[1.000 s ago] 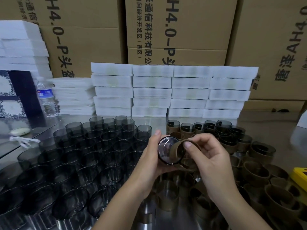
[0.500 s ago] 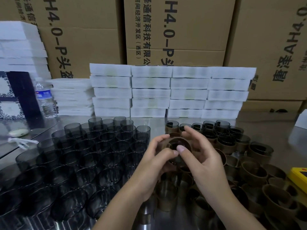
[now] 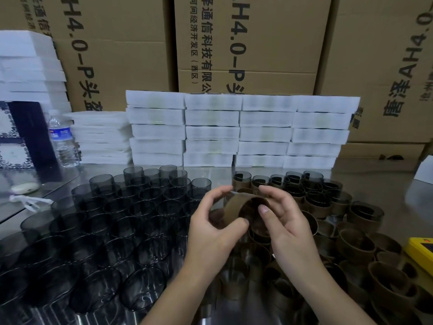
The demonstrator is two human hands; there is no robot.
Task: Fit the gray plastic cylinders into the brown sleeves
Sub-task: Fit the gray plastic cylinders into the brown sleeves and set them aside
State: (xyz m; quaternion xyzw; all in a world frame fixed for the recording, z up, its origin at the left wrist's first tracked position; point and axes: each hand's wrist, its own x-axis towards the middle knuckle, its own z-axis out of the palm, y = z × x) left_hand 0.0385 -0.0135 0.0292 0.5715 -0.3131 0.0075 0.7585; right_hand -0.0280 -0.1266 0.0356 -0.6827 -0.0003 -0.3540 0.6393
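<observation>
Both hands hold one brown sleeve (image 3: 236, 206) above the table's middle, with a gray plastic cylinder (image 3: 254, 211) seated inside it, open end toward me. My left hand (image 3: 215, 228) grips the sleeve's left side, thumb on its near rim. My right hand (image 3: 284, 221) pinches the right side, thumb pressing on the cylinder's rim. Several bare gray cylinders (image 3: 121, 207) stand in rows on the left. Several empty brown sleeves (image 3: 356, 245) lie at the right, and sleeved cylinders (image 3: 295, 186) stand behind them.
Stacks of white foam trays (image 3: 236, 130) line the back, with cardboard boxes (image 3: 246, 43) behind them. A water bottle (image 3: 63, 139) stands at the far left. A yellow object (image 3: 421, 252) sits at the right edge. The table (image 3: 58, 184) is shiny metal.
The cylinder was beside the sleeve with its base toward me a second ago. Now it sits inside the sleeve, which both hands have turned open end toward me and lifted slightly farther away.
</observation>
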